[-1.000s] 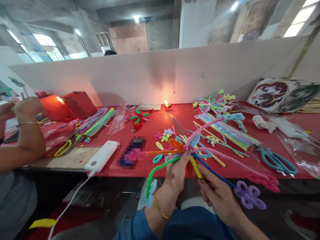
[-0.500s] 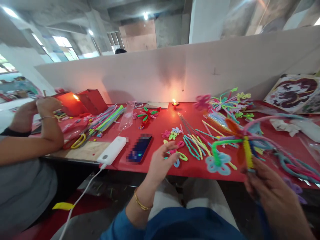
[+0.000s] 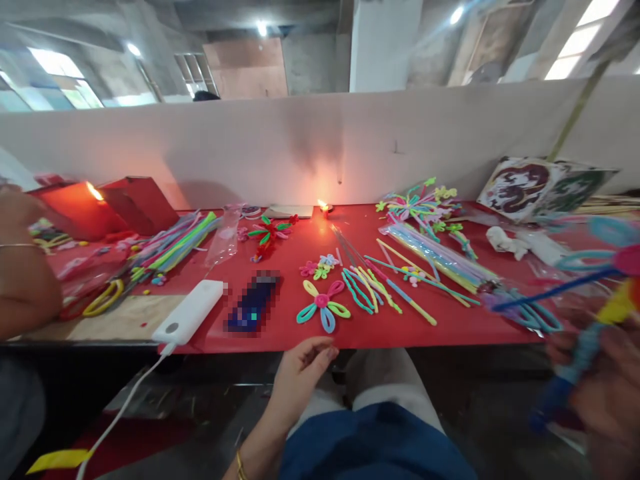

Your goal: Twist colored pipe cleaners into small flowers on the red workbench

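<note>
We hold a bright pipe-cleaner bouquet (image 3: 586, 348) at the far right, blurred, our right hand's (image 3: 603, 393) fingers wrapped around its stem; gripping low best spares the loops. Our left hand (image 3: 299, 375), seemingly empty, curls loosely near the red tabletop's (image 3: 285, 337) edge, below a five-petalled, multicoloured fuzzy flower (image 3: 321, 301).
</note>
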Tool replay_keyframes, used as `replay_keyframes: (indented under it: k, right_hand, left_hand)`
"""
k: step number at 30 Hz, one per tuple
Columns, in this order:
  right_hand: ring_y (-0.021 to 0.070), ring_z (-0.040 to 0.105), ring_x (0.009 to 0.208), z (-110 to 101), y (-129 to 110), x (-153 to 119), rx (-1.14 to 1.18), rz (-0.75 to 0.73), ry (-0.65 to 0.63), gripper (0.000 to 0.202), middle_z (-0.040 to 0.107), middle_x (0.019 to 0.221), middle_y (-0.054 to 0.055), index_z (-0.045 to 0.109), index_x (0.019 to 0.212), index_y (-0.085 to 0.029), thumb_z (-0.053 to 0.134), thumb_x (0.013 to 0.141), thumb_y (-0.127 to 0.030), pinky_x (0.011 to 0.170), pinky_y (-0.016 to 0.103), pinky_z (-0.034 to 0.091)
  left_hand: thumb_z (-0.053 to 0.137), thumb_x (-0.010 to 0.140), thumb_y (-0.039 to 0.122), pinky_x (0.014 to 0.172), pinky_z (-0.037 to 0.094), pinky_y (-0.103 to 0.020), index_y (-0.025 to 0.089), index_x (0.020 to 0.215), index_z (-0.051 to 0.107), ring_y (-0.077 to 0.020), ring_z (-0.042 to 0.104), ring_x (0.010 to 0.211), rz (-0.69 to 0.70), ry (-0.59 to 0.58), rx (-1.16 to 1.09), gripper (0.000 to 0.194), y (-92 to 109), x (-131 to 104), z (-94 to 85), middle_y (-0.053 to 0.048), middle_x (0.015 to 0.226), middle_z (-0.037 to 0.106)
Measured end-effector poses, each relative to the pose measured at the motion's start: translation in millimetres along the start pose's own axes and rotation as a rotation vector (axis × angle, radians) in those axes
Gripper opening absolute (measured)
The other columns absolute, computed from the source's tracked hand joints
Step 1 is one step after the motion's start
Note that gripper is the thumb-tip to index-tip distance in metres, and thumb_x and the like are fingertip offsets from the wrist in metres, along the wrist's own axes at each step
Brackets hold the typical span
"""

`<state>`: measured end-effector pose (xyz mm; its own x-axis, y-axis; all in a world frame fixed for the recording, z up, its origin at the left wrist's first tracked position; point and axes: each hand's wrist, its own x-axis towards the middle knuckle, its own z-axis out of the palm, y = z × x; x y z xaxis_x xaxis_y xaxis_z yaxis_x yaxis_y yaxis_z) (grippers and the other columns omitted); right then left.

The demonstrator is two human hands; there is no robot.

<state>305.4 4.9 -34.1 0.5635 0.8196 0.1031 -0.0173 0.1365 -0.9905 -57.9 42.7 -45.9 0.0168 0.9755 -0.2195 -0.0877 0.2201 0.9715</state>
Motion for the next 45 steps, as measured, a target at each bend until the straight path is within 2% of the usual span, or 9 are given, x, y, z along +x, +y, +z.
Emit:
replay_keyframes:
  k: [2,5,9,12,24,28,31,36,45]
  right_hand:
    - [0.0122,0.06,0.053,46.4,-17.9,-9.2,0.279,0.078,0.098,0.016,0.068,0.079,0.0,0.064,0.08,-0.033,0.07,0.066,-0.028,0.05,0.026,0.05]
    - [0.0144,0.063,0.052,94.8,-24.8,-24.3,0.42,0.211,-0.071,0.021,0.069,0.071,-0.001,0.064,0.076,-0.029,0.076,0.058,-0.029,0.048,0.028,0.052]
    - [0.0157,0.066,0.061,119.3,-14.1,-36.0,0.469,0.289,-0.269,0.017,0.07,0.076,-0.003,0.064,0.077,-0.029,0.073,0.063,-0.031,0.056,0.03,0.055]
    - [0.0161,0.067,0.065,125.5,-5.5,-37.8,0.456,0.286,-0.343,0.015,0.07,0.082,-0.001,0.063,0.083,-0.028,0.068,0.069,-0.032,0.061,0.032,0.055]
    - [0.0182,0.064,0.076,136.2,24.0,-78.5,0.02,0.176,-0.589,0.029,0.068,0.083,0.005,0.056,0.1,-0.02,0.062,0.074,-0.029,0.067,0.031,0.051]
    - [0.018,0.063,0.071,133.7,22.1,-73.1,0.012,0.125,-0.505,0.028,0.066,0.076,0.004,0.057,0.099,-0.019,0.06,0.075,-0.032,0.064,0.031,0.051]
    - [0.0174,0.062,0.068,121.2,13.5,-49.2,-0.016,0.038,-0.359,0.027,0.065,0.074,0.004,0.058,0.096,-0.018,0.061,0.074,-0.033,0.06,0.029,0.05]
    - [0.0144,0.059,0.062,79.3,-0.3,12.9,-0.038,-0.143,-0.089,0.024,0.064,0.07,0.0,0.059,0.089,-0.02,0.065,0.067,-0.027,0.056,0.026,0.049]
    - [0.0138,0.053,0.036,13.6,11.6,122.1,-0.093,-0.032,0.085,0.012,0.06,0.047,0.001,0.061,0.06,-0.014,0.066,0.052,-0.006,0.032,0.024,0.042]
  left_hand:
    - [0.068,0.064,0.033,0.069,0.046,-0.028,0.015,0.079,0.067,-0.0177,0.062,0.072,-0.033,-0.12,0.036,0.023,-1.2,-0.4,16.4,-0.006,0.073,0.07]
    - [0.066,0.066,0.033,0.07,0.044,-0.028,0.015,0.084,0.066,-0.0185,0.061,0.078,-0.087,-0.332,0.048,0.026,-2.9,-3.0,42.3,-0.009,0.082,0.069]
    - [0.065,0.066,0.037,0.074,0.043,-0.029,0.015,0.105,0.06,-0.0186,0.059,0.084,-0.152,-0.631,-0.074,0.045,-7.0,-10.6,65.1,-0.011,0.094,0.066]
    - [0.056,0.073,0.034,0.073,0.042,-0.027,0.016,0.097,0.065,-0.0163,0.058,0.077,-0.145,-0.771,-0.007,0.031,-10.8,-15.9,70.2,-0.006,0.086,0.066]
    - [0.05,0.075,0.022,0.061,0.037,-0.023,0.014,0.06,0.063,-0.0125,0.047,0.06,0.034,-0.484,0.194,0.022,-15.3,-7.9,66.7,0.0,0.058,0.055]
    - [0.058,0.072,0.027,0.07,0.042,-0.026,0.015,0.087,0.066,-0.016,0.055,0.073,0.03,-0.488,0.105,0.021,-19.3,-8.2,66.9,-0.005,0.078,0.064]
    - [0.063,0.069,0.035,0.072,0.044,-0.028,0.017,0.104,0.061,-0.0191,0.058,0.083,-0.024,-0.429,0.053,0.04,-24.8,-7.3,61.6,-0.008,0.091,0.066]
    - [0.063,0.069,0.042,0.07,0.046,-0.029,0.016,0.088,0.065,-0.018,0.06,0.073,-0.084,-0.362,0.055,0.033,-38.1,-2.2,39.6,-0.006,0.075,0.067]
    - [0.066,0.063,0.042,0.06,0.043,-0.027,0.017,0.076,0.066,-0.0167,0.058,0.06,-0.089,-0.162,0.045,0.028,-64.2,-0.7,20.2,-0.003,0.061,0.066]
